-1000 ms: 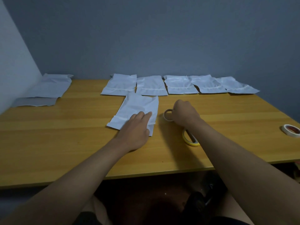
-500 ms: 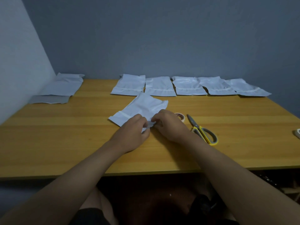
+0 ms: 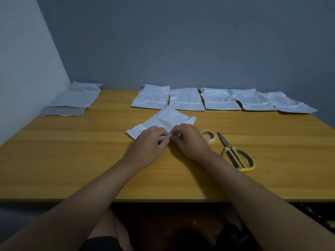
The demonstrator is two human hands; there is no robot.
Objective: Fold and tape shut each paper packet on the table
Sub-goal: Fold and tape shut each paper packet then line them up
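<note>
Fingertips of left hand point(image 3: 147, 148) and right hand point(image 3: 190, 142) pinch the paper packet's point(image 3: 167, 121) near edge, likely to fold it; tape roll point(image 3: 208, 135) waits beside.

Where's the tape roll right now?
In the head view, the tape roll lies flat on the table, just right of the right hand and left of the scissors.
</note>
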